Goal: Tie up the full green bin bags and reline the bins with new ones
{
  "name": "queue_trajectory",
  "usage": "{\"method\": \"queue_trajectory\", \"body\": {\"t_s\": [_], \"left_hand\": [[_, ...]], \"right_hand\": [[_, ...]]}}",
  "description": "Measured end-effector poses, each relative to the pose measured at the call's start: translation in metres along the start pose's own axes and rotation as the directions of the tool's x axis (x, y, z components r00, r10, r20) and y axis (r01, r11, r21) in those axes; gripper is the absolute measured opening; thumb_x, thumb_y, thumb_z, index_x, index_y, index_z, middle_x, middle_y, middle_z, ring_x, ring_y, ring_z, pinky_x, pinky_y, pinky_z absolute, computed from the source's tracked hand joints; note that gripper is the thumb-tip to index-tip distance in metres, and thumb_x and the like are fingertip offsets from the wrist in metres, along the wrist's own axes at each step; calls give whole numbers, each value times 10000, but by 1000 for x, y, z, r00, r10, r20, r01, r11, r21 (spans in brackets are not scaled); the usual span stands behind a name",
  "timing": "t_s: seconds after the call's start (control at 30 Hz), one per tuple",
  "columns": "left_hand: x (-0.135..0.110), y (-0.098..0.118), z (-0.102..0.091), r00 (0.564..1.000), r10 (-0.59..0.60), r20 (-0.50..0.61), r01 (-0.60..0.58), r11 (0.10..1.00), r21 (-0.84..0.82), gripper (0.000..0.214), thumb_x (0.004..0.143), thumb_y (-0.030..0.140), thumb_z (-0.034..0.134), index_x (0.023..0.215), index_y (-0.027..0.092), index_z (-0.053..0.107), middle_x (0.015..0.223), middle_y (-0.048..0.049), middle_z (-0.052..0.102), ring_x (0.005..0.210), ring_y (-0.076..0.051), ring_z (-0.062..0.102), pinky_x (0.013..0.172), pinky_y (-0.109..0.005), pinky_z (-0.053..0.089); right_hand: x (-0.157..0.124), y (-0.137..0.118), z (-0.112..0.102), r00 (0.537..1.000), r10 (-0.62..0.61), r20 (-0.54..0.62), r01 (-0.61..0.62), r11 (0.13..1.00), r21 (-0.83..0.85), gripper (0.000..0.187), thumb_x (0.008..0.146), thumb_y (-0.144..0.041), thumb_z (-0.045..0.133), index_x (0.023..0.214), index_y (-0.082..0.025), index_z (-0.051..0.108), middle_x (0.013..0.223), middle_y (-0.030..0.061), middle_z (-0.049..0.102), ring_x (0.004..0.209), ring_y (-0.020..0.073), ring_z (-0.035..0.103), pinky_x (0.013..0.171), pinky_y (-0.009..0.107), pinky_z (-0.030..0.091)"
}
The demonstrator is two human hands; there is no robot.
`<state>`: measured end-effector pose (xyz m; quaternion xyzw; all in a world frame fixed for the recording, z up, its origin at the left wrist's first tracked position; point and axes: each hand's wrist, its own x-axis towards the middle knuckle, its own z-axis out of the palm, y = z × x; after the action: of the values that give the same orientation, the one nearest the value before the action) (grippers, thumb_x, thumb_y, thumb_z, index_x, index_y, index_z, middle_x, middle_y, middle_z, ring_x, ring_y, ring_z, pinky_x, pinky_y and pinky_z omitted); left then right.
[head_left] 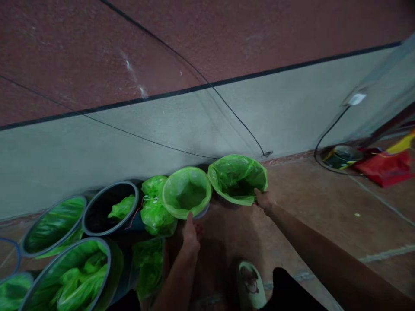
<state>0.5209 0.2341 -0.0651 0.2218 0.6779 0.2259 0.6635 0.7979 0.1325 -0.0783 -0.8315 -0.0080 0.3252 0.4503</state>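
Two bins lined with bright green plastic bags stand by the wall. My left hand (191,231) grips the near rim of the middle green-lined bin (187,192), fingers closed on its edge. My right hand (264,199) holds the near right rim of the right green-lined bin (237,178), fingers pinched on the bag edge. A tied green bag (155,207) lies just left of the middle bin.
Several grey-rimmed bins (110,207) with green liners crowd the lower left. The grey wall (162,125) runs behind them with black cables. My slippered foot (250,283) is on the brown floor. A red cloth (385,168) and a round tray (342,156) lie far right.
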Motion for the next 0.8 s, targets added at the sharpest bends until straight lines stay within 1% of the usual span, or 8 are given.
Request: {"method": "queue_trajectory", "body": {"t_s": [0.07,0.13,0.23,0.33,0.4,0.53,0.67,0.8], "left_hand": [[10,11,-15,999,9,-53,-11,999,-49,398,932,526,538,1093,164,572,888,-49,656,631,-124,628,557,-229,487],[20,23,-22,997,20,-79,-26,997,-76,354,942,501,533,1076,176,579,889,-40,653,620,-107,627,575,-217,495],[35,37,-24,994,28,-102,-36,997,-74,308,923,468,574,1048,187,589,879,-29,652,589,-100,624,588,-225,518],[50,42,-20,990,65,-123,-66,998,-8,208,906,365,605,1011,186,591,849,-20,648,571,-103,625,615,-249,552],[57,42,-17,984,112,-137,-105,993,61,119,912,285,579,964,179,598,833,-26,651,597,-112,638,637,-254,566],[62,39,-13,973,174,-149,-156,980,123,50,891,186,567,886,169,614,833,-52,670,678,-141,667,633,-250,570],[61,31,-11,971,202,-130,-176,967,185,60,881,152,571,875,149,630,863,-81,694,654,-144,668,599,-251,569],[61,20,-10,964,241,-114,-199,935,295,103,907,180,549,890,131,639,958,-121,719,657,-143,694,563,-217,548]], "right_hand": [[-8,-4,4,999,38,-9,-38,999,36,321,938,-452,560,841,-152,618,538,25,588,472,163,617,438,250,528],[-19,-5,7,996,91,-12,-90,992,86,357,925,-513,572,846,-166,589,553,18,590,467,169,615,420,264,528],[-32,-2,12,988,153,31,-156,977,143,393,902,-574,586,870,-182,571,580,13,607,457,159,602,430,276,541],[-36,3,23,979,165,118,-185,964,189,348,925,-535,569,912,-187,573,614,19,631,464,146,603,459,268,546],[-32,5,33,978,166,131,-194,948,251,255,943,-450,561,935,-196,566,632,14,635,483,147,619,475,260,544],[-24,5,51,985,170,40,-171,898,405,48,902,-256,563,916,-226,529,665,-18,618,482,133,615,513,259,563],[-22,6,58,988,154,-17,-131,888,440,106,841,-180,568,865,-241,485,694,-36,583,464,111,588,519,256,572],[-21,11,58,992,123,-36,-91,871,483,121,802,-136,563,841,-234,504,740,-28,582,488,107,589,505,244,560]]}}
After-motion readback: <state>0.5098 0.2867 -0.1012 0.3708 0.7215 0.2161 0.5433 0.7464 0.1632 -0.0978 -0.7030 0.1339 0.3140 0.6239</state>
